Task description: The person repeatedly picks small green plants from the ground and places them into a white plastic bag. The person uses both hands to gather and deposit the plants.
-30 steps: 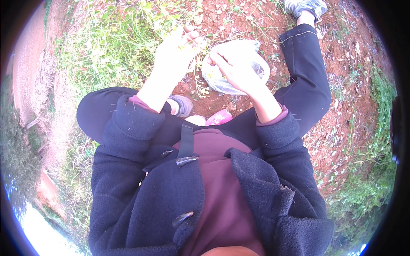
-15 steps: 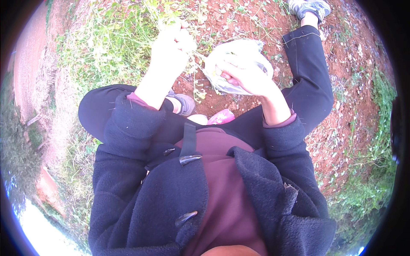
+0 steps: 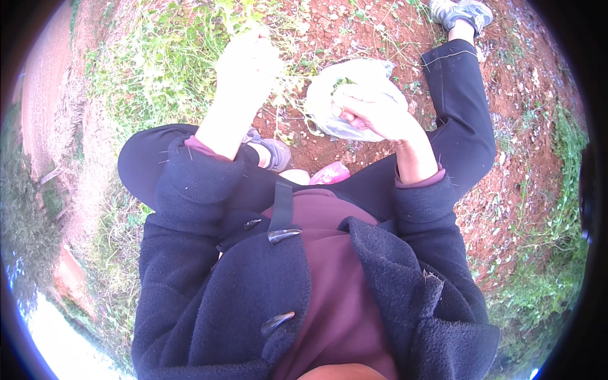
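My left hand (image 3: 248, 66), washed out by bright light, is closed at the edge of the leafy green plants (image 3: 183, 69), with plant stems at its fingers. To its right a thin white plastic bag (image 3: 323, 95) rests on the soil, its mouth gathered wide and some green bits (image 3: 344, 82) showing inside. My right hand (image 3: 377, 115) is over the bag's near right side, fingers curled in and thumb against them. Whatever lies between those fingers is too small or hidden to name.
My legs are spread around the bag, one grey shoe (image 3: 277, 154) near the left hand, the other shoe (image 3: 462, 14) at the far right. A pink object (image 3: 330, 173) lies close to my lap. Reddish stony soil (image 3: 500, 209) and more greenery (image 3: 538, 297) extend to the right.
My right hand has shifted slightly right and turned at the bag, uncovering green bits inside. My left hand has moved slightly left and its fingers have turned more out of sight.
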`<state>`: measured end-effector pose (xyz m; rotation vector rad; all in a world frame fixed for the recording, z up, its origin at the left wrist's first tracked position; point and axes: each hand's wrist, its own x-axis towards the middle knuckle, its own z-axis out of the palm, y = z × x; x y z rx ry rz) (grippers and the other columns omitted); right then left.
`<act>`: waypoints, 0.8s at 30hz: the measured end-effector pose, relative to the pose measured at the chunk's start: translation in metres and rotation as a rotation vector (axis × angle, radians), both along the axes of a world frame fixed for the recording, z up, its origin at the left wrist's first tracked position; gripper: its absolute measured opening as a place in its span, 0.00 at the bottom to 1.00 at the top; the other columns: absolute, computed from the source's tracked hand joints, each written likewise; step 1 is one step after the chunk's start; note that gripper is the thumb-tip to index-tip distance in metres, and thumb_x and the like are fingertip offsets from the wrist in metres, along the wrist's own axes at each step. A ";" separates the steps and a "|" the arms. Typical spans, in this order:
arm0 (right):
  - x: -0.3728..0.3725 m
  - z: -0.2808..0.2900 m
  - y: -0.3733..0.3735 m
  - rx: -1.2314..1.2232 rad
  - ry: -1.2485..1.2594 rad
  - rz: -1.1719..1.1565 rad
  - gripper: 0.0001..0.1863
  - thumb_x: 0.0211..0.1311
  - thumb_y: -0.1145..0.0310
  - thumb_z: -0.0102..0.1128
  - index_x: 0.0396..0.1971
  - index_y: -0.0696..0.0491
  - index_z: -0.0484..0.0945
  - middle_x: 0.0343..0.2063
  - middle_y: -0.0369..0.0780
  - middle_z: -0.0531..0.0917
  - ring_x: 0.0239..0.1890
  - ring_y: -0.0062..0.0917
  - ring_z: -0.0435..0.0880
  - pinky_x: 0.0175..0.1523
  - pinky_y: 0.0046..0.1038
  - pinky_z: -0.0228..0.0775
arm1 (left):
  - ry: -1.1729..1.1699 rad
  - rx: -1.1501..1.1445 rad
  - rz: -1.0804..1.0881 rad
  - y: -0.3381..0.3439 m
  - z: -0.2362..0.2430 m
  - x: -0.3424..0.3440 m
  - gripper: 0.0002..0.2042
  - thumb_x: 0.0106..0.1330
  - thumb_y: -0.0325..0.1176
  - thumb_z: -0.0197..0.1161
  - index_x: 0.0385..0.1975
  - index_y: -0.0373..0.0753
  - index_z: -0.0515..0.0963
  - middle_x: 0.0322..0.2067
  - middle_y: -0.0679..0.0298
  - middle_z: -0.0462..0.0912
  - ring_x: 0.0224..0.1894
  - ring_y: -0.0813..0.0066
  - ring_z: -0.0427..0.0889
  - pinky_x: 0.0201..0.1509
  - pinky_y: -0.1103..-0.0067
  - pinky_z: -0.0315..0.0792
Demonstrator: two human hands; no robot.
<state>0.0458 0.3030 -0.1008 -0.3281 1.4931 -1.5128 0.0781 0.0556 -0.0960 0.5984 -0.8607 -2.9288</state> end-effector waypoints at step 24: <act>0.010 -0.025 -0.038 -0.409 -0.561 -0.365 0.16 0.67 0.66 0.54 0.50 0.59 0.75 0.41 0.38 0.81 0.41 0.20 0.81 0.42 0.21 0.75 | 0.265 -1.541 -0.457 0.009 -0.014 0.017 0.16 0.66 0.19 0.45 0.54 0.27 0.66 0.46 0.57 0.79 0.49 0.70 0.78 0.52 0.78 0.74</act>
